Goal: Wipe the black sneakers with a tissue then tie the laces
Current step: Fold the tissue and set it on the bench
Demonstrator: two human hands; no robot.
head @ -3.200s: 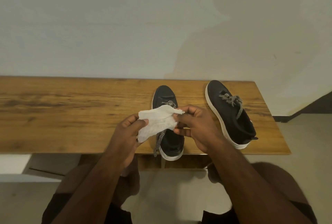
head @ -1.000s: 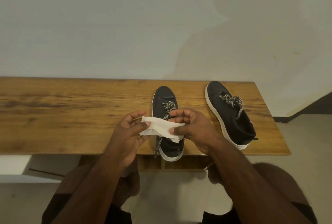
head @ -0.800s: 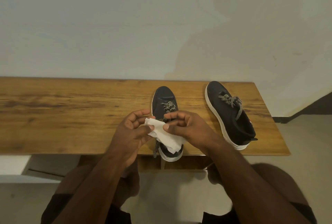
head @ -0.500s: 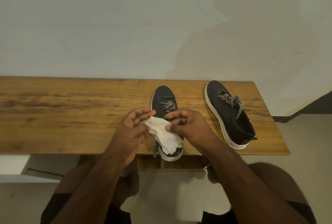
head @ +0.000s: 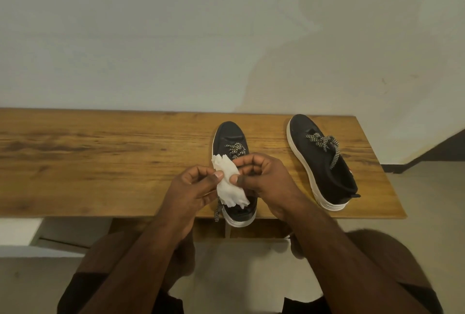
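Two black sneakers with white soles stand on a wooden table (head: 100, 157). The nearer sneaker (head: 230, 137) points away from me, and one striped lace end hangs over the table's front edge. The other sneaker (head: 324, 162) sits to the right with its striped laces loosely bunched. Both hands hold a white tissue (head: 230, 187) above the nearer sneaker's middle. My left hand (head: 193, 187) pinches its left side with thumb and fingers. My right hand (head: 261, 177) pinches its right side. The tissue is folded into a narrow strip and hides the sneaker's opening.
The table runs along a plain pale wall (head: 176, 36), and its right end (head: 392, 203) lies just beyond the right sneaker. My knees (head: 392, 263) are below the front edge over a light floor (head: 241, 271).
The tissue was spread wide between my hands; it has been folded and turned into a narrow, upright strip. My hands have come closer together above the nearer sneaker. The sneakers have not moved.
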